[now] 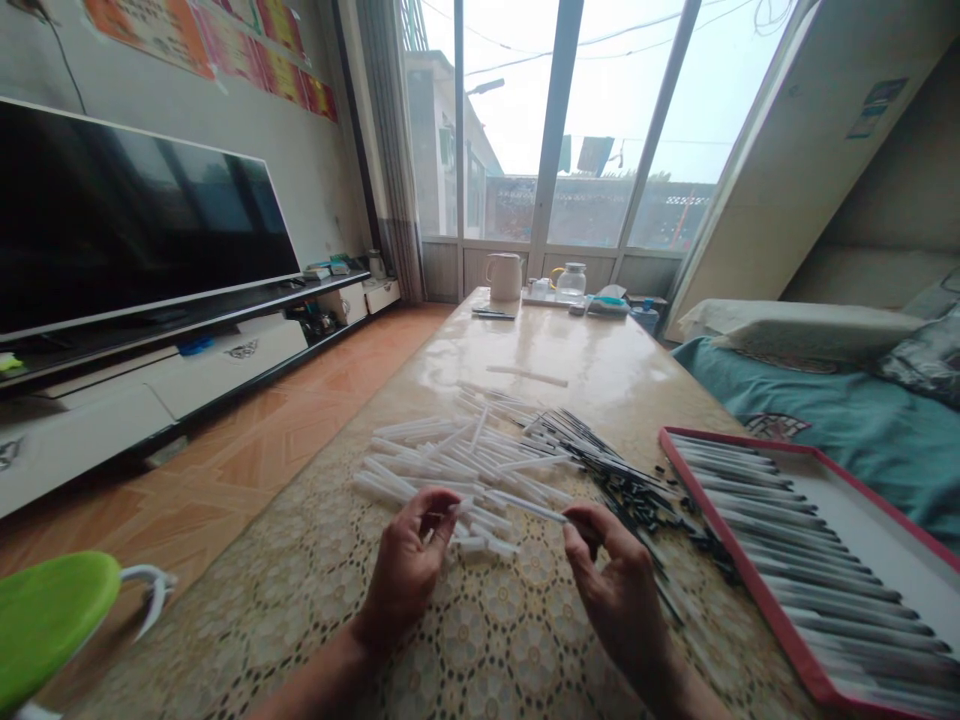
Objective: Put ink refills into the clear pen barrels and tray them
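White plastic tube (527,506) sits pinched in the right hand (609,580), its far end just beside the narrowly curled left hand (410,565), above loose white tubes (442,465) on the desk (540,350).

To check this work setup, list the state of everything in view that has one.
Right hand: fingertips pinching a white plastic tube
Left hand: raised, fingers curled, near the tube's other end
Pile of white plastic tubes: loose, scattered
Heap of black pieces: loose, beside the tubes
Red-rimmed tray of pens: pens lying in rows
Television: screen dark
White kettle: upright
Curtain: drawn aside
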`<state>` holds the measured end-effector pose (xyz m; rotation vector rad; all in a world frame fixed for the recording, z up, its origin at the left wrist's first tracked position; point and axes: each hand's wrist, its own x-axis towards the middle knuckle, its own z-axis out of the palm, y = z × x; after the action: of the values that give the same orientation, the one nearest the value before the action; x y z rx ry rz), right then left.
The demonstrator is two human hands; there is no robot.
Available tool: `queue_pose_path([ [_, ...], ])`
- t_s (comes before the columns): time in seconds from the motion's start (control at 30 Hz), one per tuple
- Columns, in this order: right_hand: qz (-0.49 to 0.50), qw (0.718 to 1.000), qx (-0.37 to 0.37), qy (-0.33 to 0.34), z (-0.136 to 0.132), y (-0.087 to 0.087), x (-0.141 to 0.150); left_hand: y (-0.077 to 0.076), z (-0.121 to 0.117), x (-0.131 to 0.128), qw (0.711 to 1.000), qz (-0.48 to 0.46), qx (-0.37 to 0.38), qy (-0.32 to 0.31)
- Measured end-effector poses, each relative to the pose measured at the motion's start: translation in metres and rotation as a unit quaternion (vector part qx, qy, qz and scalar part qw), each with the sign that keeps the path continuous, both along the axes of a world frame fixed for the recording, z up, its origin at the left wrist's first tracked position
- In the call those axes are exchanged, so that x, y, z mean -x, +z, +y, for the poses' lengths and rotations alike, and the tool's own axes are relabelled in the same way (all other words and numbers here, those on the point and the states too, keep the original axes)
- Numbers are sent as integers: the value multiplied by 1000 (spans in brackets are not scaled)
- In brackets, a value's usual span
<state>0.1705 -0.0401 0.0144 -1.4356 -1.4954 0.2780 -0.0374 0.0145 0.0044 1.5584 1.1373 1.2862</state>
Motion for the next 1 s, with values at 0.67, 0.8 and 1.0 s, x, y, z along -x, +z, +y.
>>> queue_pose_path([
  [0.67, -25, 999, -10, 38, -4, 1, 5, 12, 2, 1, 973, -145, 169, -60],
  [0.8, -18, 999, -11, 42, -5, 1, 5, 9, 2, 0, 969, -154, 181, -65],
  [1.0, -22, 998, -12, 53, -3, -1, 7, 11, 1, 0, 960, -187, 192, -80],
])
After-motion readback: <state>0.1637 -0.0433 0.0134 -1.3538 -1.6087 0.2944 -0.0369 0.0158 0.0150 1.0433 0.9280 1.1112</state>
